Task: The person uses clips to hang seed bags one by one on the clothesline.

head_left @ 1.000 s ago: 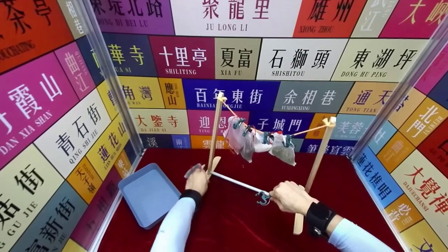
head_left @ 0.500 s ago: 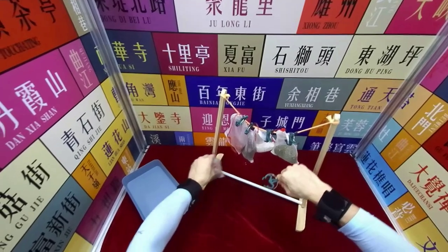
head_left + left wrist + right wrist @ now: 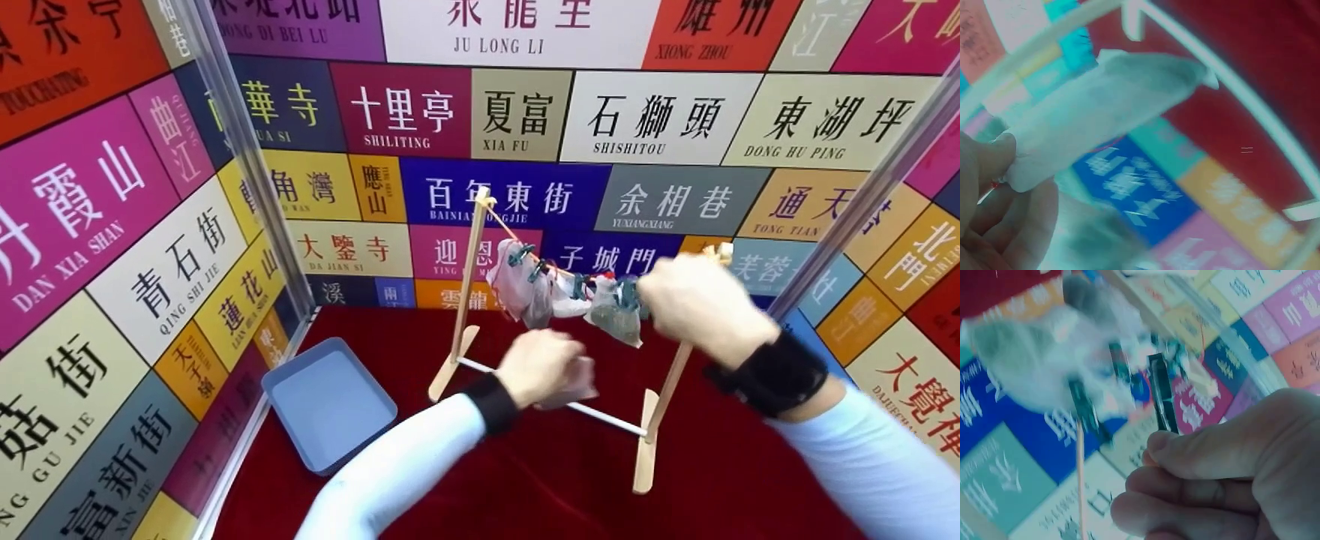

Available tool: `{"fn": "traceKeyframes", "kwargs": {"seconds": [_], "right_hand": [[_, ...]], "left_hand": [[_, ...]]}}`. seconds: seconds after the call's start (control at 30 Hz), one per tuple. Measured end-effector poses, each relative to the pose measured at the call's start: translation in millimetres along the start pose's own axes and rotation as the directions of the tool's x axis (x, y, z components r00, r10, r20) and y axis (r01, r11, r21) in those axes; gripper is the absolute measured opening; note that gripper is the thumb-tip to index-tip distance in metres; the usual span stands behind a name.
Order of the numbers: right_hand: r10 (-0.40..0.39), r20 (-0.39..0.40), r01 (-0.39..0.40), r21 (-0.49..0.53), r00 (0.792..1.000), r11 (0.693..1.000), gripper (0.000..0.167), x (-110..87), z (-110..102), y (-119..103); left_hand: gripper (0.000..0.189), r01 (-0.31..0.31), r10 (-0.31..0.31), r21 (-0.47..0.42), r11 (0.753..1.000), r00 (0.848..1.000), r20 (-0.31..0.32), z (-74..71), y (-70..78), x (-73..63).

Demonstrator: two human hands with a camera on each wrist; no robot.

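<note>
In the head view, my left hand (image 3: 544,367) holds a small pale pouch in front of the wooden stand (image 3: 466,285). The left wrist view shows thumb and fingers pinching one end of this whitish, translucent pouch (image 3: 1100,118), which has greyish contents at its far end and a red thread near the hand. My right hand (image 3: 705,307) is up by the stand's right post. Between its thumb and fingertips it pinches a dark green clip (image 3: 1162,394), seen in the right wrist view. Similar pouches (image 3: 520,289) hang clipped from the orange cord, blurred in the right wrist view.
A blue-grey tray (image 3: 330,405) lies at the left on the red cloth (image 3: 510,487). A white rod (image 3: 607,418) joins the stand's feet low down. Walls covered with colourful lettered panels (image 3: 502,199) enclose the back and both sides.
My left hand has moved right from the left post with the pouch. My right hand has lifted from the rod's right end to cord height, carrying the clip.
</note>
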State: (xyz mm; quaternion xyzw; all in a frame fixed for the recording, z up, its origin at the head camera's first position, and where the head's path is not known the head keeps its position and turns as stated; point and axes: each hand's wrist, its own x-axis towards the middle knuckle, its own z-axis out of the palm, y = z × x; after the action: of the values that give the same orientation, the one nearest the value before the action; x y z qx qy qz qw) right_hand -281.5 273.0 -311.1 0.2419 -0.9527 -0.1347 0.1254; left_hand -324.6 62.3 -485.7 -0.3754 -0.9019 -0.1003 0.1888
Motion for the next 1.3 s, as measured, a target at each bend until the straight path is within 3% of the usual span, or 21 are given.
{"fn": "traceKeyframes", "kwargs": {"seconds": [0.1, 0.2, 0.27, 0.33, 0.4, 0.47, 0.6, 0.73, 0.9, 1.07, 1.3], "right_hand": [[0.048, 0.02, -0.048, -0.011, 0.999, 0.999, 0.017, 10.4, -10.1, 16.1], [0.093, 0.04, -0.092, -0.022, 0.995, 0.996, 0.013, 17.3, -11.1, 28.3], [0.127, 0.071, -0.124, -0.035, 0.989, 0.992, 0.011, 20.2, -10.0, 32.7], [0.149, 0.106, -0.145, -0.051, 0.983, 0.988, 0.008, 22.4, -9.4, 34.8], [0.157, 0.132, -0.15, -0.06, 0.979, 0.987, 0.008, 24.8, -9.9, 34.9], [0.157, 0.146, -0.149, -0.064, 0.977, 0.987, 0.008, 27.1, -11.3, 34.4], [0.172, 0.164, -0.163, -0.067, 0.971, 0.984, 0.009, 30.6, -14.5, 35.5], [0.179, 0.177, -0.17, -0.067, 0.968, 0.983, 0.01, 32.4, -15.7, 37.7], [0.147, 0.191, -0.139, -0.052, 0.97, 0.989, 0.009, 37.7, -14.6, 39.8], [0.11, 0.211, -0.108, -0.023, 0.971, 0.994, 0.006, 43.6, -11.5, 43.1], [0.098, 0.172, -0.1, 0.006, 0.98, 0.995, 0.02, 40.3, -2.1, 43.1]], "left_hand": [[0.016, -0.116, 0.119, 0.053, 0.992, 0.991, -0.06, -11.3, 27.1, 20.2], [0.019, -0.221, 0.243, 0.165, 0.961, 0.961, -0.131, -18.5, 50.2, 39.0], [0.018, -0.251, 0.297, 0.268, 0.93, 0.943, -0.149, -22.2, 60.7, 51.3], [0.017, -0.236, 0.304, 0.352, 0.906, 0.94, -0.153, -25.2, 66.5, 64.4], [0.019, -0.195, 0.268, 0.367, 0.909, 0.95, -0.161, -27.9, 66.8, 76.4], [0.013, -0.137, 0.209, 0.346, 0.928, 0.961, -0.18, -29.9, 62.6, 86.4], [0.014, -0.029, 0.079, 0.219, 0.975, 0.972, -0.22, -33.9, 47.3, 96.6], [0.018, 0.038, -0.024, 0.057, 0.998, 0.971, -0.236, -37.4, 33.5, 98.9], [0.022, 0.06, -0.081, -0.088, 0.994, 0.964, -0.252, -42.9, 27.4, 102.7], [0.022, 0.08, -0.137, -0.203, 0.976, 0.948, -0.286, -43.6, 29.4, 107.4], [0.019, 0.111, -0.192, -0.278, 0.954, 0.939, -0.284, -38.4, 30.6, 110.1]]}}
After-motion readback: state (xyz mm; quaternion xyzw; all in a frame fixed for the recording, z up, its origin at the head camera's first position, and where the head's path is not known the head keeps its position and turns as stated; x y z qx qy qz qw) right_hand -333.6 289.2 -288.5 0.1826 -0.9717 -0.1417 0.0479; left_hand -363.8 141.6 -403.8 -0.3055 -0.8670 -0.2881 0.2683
